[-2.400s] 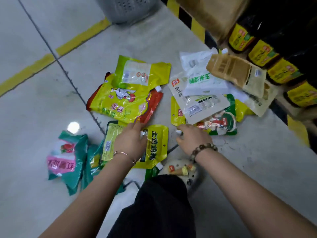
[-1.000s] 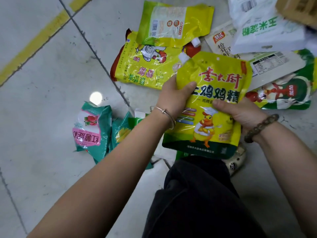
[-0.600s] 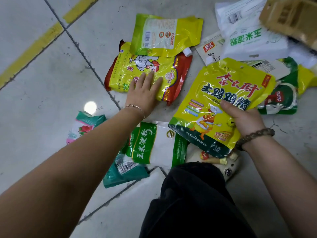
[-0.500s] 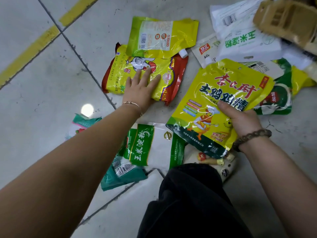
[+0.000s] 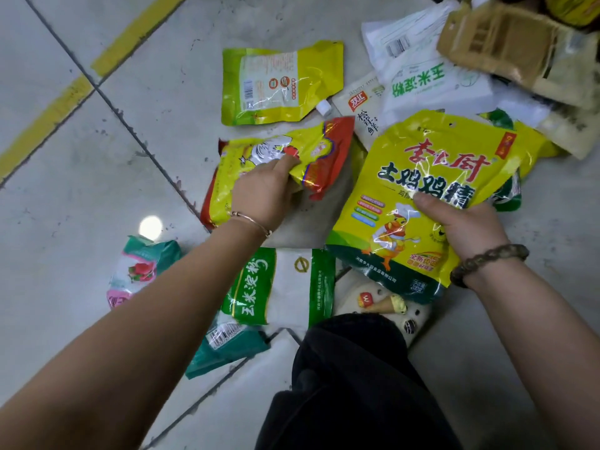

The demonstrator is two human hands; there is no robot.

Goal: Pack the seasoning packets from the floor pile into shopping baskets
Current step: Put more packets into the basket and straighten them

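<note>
My right hand (image 5: 461, 222) grips a large yellow chicken-essence packet (image 5: 422, 177) with a cartoon chick, held above the floor pile. My left hand (image 5: 263, 196) grips the red-and-yellow chicken packet (image 5: 311, 151) and lifts its right side off the floor. A yellow-green spouted pouch (image 5: 279, 82) lies flat beyond it. A green-and-white starch bag (image 5: 279, 287) lies just below my left wrist. No shopping basket is in view.
White starch bags (image 5: 425, 82), a white packet (image 5: 360, 108) and brown pouches (image 5: 506, 43) are heaped at the upper right. Teal packets (image 5: 143, 267) lie at the left. A yellow floor line (image 5: 65, 102) crosses the upper left. My dark trouser knee (image 5: 350, 378) and shoe (image 5: 383, 300) fill the bottom middle.
My left hand went from resting flat on the red-and-yellow packet to gripping it and raising its right edge. The yellow chick packet stays in my right hand.
</note>
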